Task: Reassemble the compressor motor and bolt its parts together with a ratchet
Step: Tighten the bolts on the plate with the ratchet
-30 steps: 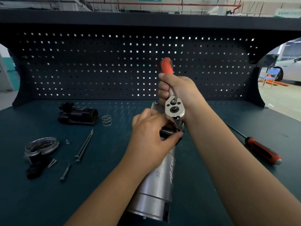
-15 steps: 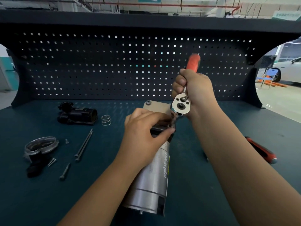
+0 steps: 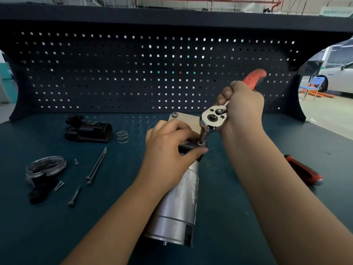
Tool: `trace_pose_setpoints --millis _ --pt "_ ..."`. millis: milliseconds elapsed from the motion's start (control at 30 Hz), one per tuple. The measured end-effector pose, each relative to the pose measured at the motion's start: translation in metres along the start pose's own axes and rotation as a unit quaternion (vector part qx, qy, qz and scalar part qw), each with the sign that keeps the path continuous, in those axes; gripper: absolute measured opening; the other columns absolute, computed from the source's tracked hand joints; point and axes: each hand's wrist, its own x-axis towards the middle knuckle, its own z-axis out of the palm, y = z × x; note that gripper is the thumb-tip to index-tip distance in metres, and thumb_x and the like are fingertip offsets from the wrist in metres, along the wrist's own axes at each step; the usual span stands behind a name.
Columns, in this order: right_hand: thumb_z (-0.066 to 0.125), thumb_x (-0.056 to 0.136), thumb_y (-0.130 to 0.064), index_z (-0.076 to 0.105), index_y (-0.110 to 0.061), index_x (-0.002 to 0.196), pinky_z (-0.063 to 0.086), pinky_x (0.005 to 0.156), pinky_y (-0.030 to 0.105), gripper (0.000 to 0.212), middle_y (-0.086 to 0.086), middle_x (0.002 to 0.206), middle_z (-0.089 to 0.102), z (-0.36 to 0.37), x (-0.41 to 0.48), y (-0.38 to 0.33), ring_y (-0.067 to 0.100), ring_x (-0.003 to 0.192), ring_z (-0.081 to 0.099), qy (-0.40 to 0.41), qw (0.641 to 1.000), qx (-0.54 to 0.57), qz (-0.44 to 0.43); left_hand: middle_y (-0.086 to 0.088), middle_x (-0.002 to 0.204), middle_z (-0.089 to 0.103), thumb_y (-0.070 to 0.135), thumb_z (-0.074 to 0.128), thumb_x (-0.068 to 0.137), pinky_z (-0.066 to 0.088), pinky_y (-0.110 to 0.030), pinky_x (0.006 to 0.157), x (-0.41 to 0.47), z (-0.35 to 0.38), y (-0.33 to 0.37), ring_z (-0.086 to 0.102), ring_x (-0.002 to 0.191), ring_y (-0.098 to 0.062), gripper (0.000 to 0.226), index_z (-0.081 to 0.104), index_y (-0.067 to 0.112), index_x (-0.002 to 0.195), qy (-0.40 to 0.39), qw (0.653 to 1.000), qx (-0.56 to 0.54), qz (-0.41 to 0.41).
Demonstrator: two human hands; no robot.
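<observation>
Right grip (image 3: 242, 105) has swung ratchet (image 3: 213, 118) handle rightward.

Left hand (image 3: 168, 155) grips the compressor motor (image 3: 177, 207) top, and the fingers hide the part beneath. Ratchet (image 3: 214, 117) handle mid-section is buried inside the right hand (image 3: 242, 106) fingers, only the orange tip shows past the knuckles. Socket (image 3: 200, 143) at the left thumb tip covers whatever it sits on. Casing lettering below the left wrist is too smeared to read. Screwdriver (image 3: 303, 170) shaft is hidden behind the right forearm, right of the fingers. Loose screws (image 3: 58, 186), far left of the fingers: head type too small to tell. Both forearms are cut by the bottom edge.
</observation>
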Motion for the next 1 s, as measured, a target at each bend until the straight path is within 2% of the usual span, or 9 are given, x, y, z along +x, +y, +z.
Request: trace_pose_setpoints --millis 233,333,467,567,667,867,1000 --pt "0.038 0.092 -0.001 0.038 -0.012 0.081 0.033 0.04 0.02 0.015 -0.003 0.046 0.039 -0.002 -0.004 0.001 0.008 0.033 0.037 0.028 0.998 0.042 -0.023 0.015 0.085 0.058 0.022 0.082 0.069 0.038 -0.049 0.09 0.004 -0.002 0.004 0.048 0.091 -0.015 0.014 0.076 0.016 0.081 -0.019 0.999 -0.041 -0.026" --pt "0.038 0.095 -0.004 0.037 -0.012 0.078 0.031 0.038 0.017 0.019 -0.005 0.042 0.037 -0.001 0.0 0.002 0.008 0.033 0.035 -0.005 0.997 0.081 0.018 0.016 0.089 0.058 0.026 0.079 0.072 0.036 -0.043 0.092 0.002 -0.002 0.002 0.046 0.094 -0.013 0.015 0.076 0.017 0.084 -0.02 1.0 -0.02 -0.011" --pt "0.039 0.099 -0.008 0.036 -0.015 0.069 0.026 0.031 0.016 0.031 -0.007 0.039 0.034 0.0 0.005 0.004 0.005 0.029 0.03 -0.068 0.985 0.118 0.106 0.026 0.086 0.051 0.036 0.066 0.074 0.03 -0.032 0.09 0.001 -0.003 -0.001 0.042 0.095 -0.005 0.025 0.076 0.022 0.091 -0.025 1.0 -0.011 -0.001" --pt "0.037 0.1 -0.009 0.033 -0.015 0.06 0.021 0.028 0.014 0.041 -0.007 0.037 0.031 -0.002 0.006 -0.004 0.003 0.027 0.027 -0.114 0.96 0.221 0.126 0.026 0.084 0.053 0.038 0.063 0.073 0.034 -0.035 0.093 0.001 -0.003 -0.001 0.043 0.093 -0.004 0.025 0.076 0.024 0.089 -0.024 0.999 -0.025 -0.009" --pt "0.034 0.1 -0.008 0.032 -0.015 0.056 0.019 0.027 0.013 0.045 -0.006 0.035 0.03 -0.007 0.012 -0.019 0.003 0.024 0.026 -0.125 0.936 0.303 0.127 0.02 0.084 0.057 0.037 0.066 0.072 0.038 -0.042 0.092 0.0 -0.002 0.0 0.045 0.092 -0.006 0.021 0.077 0.025 0.086 -0.013 0.999 -0.027 -0.011" --pt "0.037 0.1 -0.009 0.034 -0.015 0.061 0.019 0.03 0.013 0.04 -0.007 0.036 0.03 -0.004 0.015 -0.021 0.003 0.027 0.026 -0.125 0.95 0.263 0.114 0.017 0.08 0.059 0.026 0.081 0.069 0.041 -0.045 0.088 0.0 0.0 0.0 0.048 0.087 -0.003 0.012 0.077 0.021 0.079 0.008 0.999 -0.043 -0.018" --pt "0.038 0.1 -0.007 0.036 -0.014 0.065 0.021 0.029 0.014 0.035 -0.007 0.037 0.031 -0.001 0.013 -0.008 0.003 0.028 0.027 -0.131 0.955 0.239 0.119 0.013 0.074 0.06 0.029 0.084 0.063 0.044 -0.046 0.079 0.001 0.003 0.003 0.05 0.079 -0.007 0.018 0.069 0.018 0.064 0.032 0.998 -0.041 -0.024"
